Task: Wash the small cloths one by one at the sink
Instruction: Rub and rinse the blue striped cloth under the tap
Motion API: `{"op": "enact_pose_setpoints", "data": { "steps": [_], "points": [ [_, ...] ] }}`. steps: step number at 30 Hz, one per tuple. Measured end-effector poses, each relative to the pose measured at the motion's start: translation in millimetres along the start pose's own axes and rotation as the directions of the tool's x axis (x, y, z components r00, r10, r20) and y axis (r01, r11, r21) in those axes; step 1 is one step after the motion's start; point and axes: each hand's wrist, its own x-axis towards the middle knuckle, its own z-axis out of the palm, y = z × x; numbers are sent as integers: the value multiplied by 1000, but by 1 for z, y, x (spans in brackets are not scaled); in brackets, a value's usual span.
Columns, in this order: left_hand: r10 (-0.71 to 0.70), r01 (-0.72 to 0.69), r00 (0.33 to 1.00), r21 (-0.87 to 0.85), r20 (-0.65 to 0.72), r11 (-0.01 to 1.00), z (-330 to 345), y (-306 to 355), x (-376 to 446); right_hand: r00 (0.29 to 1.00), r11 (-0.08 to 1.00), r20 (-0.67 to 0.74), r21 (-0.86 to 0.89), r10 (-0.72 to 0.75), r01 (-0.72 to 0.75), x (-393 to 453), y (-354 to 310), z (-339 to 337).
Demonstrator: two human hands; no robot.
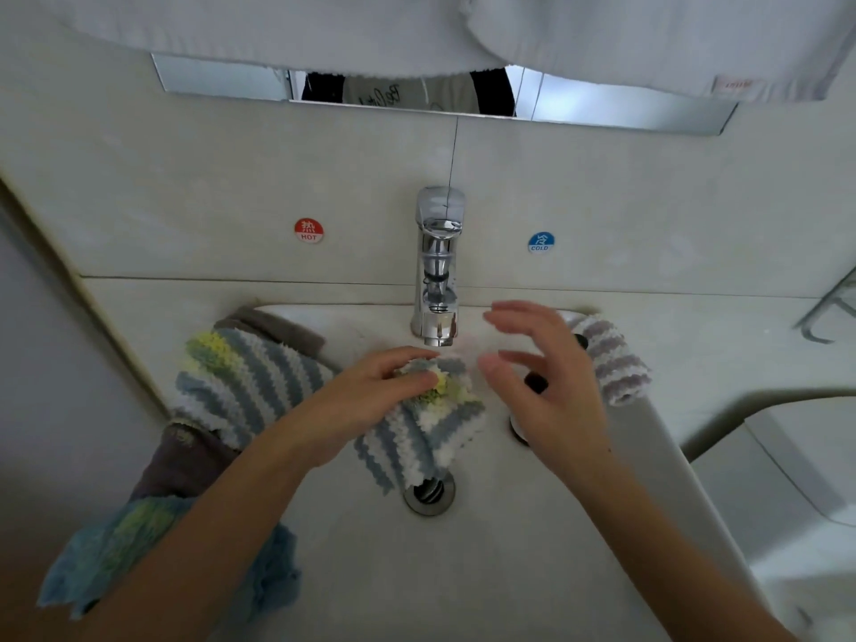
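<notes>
Setting: pale bathroom wall, white sink (pixel 532 549) set in light surface (pixel 162 294), mirror strip (pixel 625 108) above, white towels (pixel 648 34) hanging over top edge.
Faucet: chrome tap (pixel 437 271) centred at back of sink, spout over basin; no water stream discernible.
Stickers: red HOT sticker (pixel 309 230) left of tap, blue COLD sticker (pixel 541 242) right of tap.
Drain: round metal drain (pixel 428 493) at basin bottom, partly covered by hanging cloth corner.
Left hand: left hand (pixel 370 391) gripping blue-white striped cloth (pixel 431 433), fingers curled over bunched yellow-green top, just below spout.
Held cloth: inside basin, bulk hanging down from grip, lower corner reaching drain.
Right hand: right hand (pixel 542 377) holding nothing, fingers spread and loosely bent, hovering right of held cloth, near but apart from it.
Left rim: second striped cloth (pixel 241 382), blue-white with yellow-green corner, draped over sink's left edge atop grey-brown cloth (pixel 278 329).
Lower left: dark brown cloth (pixel 185 461) and blue-green cloth (pixel 116 549) under left forearm.
Right rim: lilac-white striped cloth (pixel 613 359) draped over sink's back right edge.
Far right: metal rack (pixel 829 312), partly out of frame.
</notes>
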Motion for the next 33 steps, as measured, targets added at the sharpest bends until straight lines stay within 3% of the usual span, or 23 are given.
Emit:
{"op": "enact_pose_setpoints", "data": {
  "steps": [2, 5, 11, 15, 25, 33],
  "points": [
    [-25, 21, 998, -53, -60, 998, -1, 0, 1, 990, 992, -59, -38, -126, 124, 12, -13, -4],
    [-50, 43, 996, -95, -71, 995, -1, -1, 2, 977, 968, -40, -146, -211, 203, 45, -30, -5],
    [-65, 61, 997, -95, -39, 994, -4, 1, -1, 962, 930, 206, -285, -179, 234, 100, -34, 3],
    [-76, 74, 997, -87, -20, 993, -4, -1, -1, 939, 881, 189, -334, -286, 335, 105, -22, 11],
    [-92, 82, 995, -167, -50, 983, -2, -1, 2, 964, 926, 81, -266, -254, 267, 116, -28, 14],
    [-69, 69, 998, -188, 5, 980, 4, -3, 2, 971, 938, 77, -251, -228, 240, 113, -28, 15]
  ]
}}
